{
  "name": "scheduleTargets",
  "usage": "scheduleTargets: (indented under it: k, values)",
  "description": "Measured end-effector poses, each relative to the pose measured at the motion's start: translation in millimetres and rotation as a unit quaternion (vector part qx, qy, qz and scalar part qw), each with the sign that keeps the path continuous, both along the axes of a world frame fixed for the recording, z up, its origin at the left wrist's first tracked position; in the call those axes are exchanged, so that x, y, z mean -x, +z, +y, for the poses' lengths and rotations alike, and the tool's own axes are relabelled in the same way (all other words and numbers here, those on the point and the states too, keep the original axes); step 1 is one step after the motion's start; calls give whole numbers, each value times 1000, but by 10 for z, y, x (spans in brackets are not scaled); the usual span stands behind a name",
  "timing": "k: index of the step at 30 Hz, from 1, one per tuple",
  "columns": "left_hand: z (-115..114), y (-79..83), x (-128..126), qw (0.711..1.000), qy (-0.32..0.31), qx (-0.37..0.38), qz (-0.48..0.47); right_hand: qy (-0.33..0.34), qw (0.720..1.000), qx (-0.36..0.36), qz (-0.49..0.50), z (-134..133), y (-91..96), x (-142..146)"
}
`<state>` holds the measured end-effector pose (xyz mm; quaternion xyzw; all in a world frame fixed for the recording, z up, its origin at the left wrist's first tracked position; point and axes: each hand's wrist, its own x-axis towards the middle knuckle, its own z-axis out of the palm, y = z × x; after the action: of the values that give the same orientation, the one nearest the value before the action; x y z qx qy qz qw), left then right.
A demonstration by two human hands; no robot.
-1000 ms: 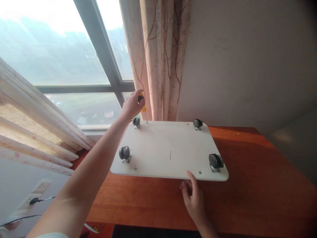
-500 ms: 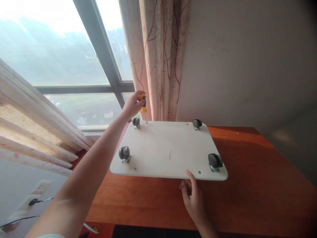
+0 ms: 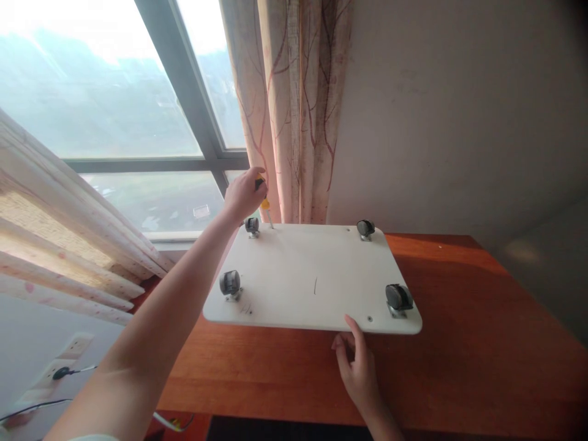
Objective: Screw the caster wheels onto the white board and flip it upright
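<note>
A white board [image 3: 312, 278] lies upside down on the wooden table [image 3: 459, 367], with a small castor wheel at each corner, such as the near right castor [image 3: 397, 299]. My left hand [image 3: 244, 195] is closed round the yellow-handled screwdriver [image 3: 264, 202], held upright with its tip on the board by the far left castor [image 3: 252, 226]. My right hand [image 3: 361, 367] rests at the board's near edge, its fingers touching and steadying the rim.
A patterned curtain [image 3: 298, 110] hangs right behind the board's far edge, next to a large window [image 3: 114, 122]. A plain wall is at the right. A wall socket with a black plug [image 3: 62, 372] sits low at the left.
My left hand has turned on the screwdriver handle, showing more of it half a second ago and covering it again now. The board and right hand have stayed put.
</note>
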<state>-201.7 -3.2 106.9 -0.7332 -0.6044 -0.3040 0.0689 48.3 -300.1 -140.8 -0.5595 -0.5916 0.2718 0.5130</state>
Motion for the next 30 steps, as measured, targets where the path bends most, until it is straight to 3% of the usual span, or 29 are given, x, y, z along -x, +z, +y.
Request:
scheduleTargets:
  k: [4, 8, 13, 21, 26, 30]
  values:
    - [-53, 16, 11, 998, 51, -7, 31, 4, 1000, -6, 5, 6, 7, 4]
    - [-60, 44, 0, 998, 50, -21, 28, 4, 1000, -16, 0, 10, 16, 9]
    - [18, 68, 95, 1000, -9, -4, -24, 9, 1000, -8, 7, 3, 20, 6]
    - [227, 104, 400, 971, -189, 75, -129, 4, 1000, -5, 1, 5, 28, 6]
    - [253, 69, 411, 960, -213, 98, -154, 0, 1000, -2, 6, -1, 11, 8]
    - [176, 57, 370, 968, -200, 52, -142, 1, 1000, 12, 18, -5, 15, 7]
